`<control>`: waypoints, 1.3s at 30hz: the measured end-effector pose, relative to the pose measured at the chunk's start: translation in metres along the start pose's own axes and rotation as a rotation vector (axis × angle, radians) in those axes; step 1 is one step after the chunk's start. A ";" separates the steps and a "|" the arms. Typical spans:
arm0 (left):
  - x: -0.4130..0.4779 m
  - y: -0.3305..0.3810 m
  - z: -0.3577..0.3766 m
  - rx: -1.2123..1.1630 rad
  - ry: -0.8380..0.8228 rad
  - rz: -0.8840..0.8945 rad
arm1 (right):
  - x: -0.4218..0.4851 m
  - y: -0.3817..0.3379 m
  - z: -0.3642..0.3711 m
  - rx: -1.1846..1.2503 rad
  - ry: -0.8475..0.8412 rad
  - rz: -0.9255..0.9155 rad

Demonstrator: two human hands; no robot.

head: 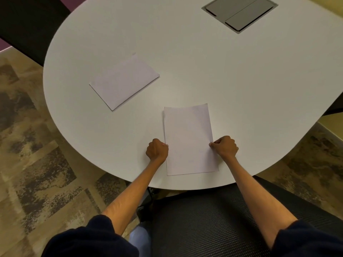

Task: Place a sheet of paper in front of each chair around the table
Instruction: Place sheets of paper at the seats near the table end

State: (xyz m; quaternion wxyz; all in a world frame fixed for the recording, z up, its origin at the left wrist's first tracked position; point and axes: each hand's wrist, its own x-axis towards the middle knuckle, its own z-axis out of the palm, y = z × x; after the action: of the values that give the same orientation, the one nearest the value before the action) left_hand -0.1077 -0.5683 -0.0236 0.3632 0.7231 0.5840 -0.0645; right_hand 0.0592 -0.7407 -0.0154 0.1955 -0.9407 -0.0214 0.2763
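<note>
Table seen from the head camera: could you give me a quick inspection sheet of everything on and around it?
Surface: white rounded table with a grey hatch set into it.
Job's things: near sheet lies flat before the black mesh chair; far sheet lies flat, angled toward the dark chair.
Clutter: nothing seen.
Grips: left hand and right hand each pinch a side edge of the near sheet.
Cables: nothing seen.
Surroundings: patterned carpet.

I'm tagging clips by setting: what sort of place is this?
Probably an office meeting room: a rounded white table with a built-in grey cable hatch, a black mesh chair, patterned carpet tiles.
</note>
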 end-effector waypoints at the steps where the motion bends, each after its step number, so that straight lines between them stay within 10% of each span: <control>1: 0.000 -0.001 -0.001 -0.012 -0.004 -0.004 | -0.001 0.001 0.001 0.015 0.004 0.011; 16: 0.003 -0.019 -0.009 -0.177 -0.047 -0.021 | -0.001 0.008 -0.005 0.206 -0.051 0.075; 39: 0.011 -0.059 -0.223 -0.269 0.472 0.320 | -0.109 -0.191 -0.010 0.425 0.100 -0.270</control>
State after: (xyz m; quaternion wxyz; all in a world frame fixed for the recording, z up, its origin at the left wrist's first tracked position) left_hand -0.2303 -0.4228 0.1066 0.3156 0.7462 0.5343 0.2411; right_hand -0.0154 -0.5843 0.1205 0.4246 -0.8797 -0.0785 0.1990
